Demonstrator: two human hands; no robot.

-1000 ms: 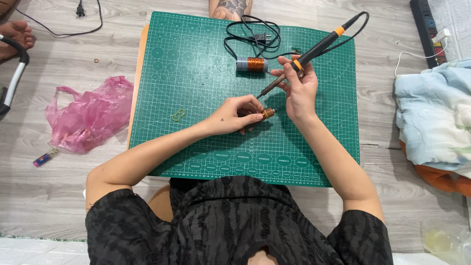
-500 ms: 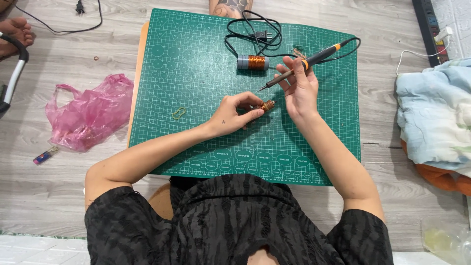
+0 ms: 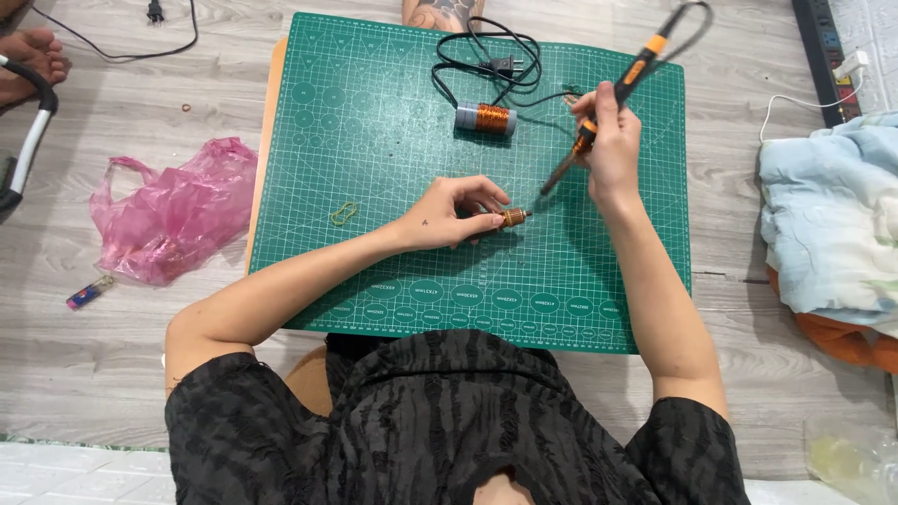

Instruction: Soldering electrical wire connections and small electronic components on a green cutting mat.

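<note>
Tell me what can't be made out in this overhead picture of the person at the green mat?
- Small copper-wound part: mostly hidden by the left hand; its shape is unclear.
- Soldering iron: its middle is hidden in the right hand's grip, and the tip is too small to tell if it touches anything.
- Pale blanket: cut off by the right edge.
- Pink bag: contents hidden.

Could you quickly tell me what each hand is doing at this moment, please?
Left hand: closed on a small copper-wound motor part against the green cutting mat.
Right hand: closed around an orange-and-black soldering iron.
</note>
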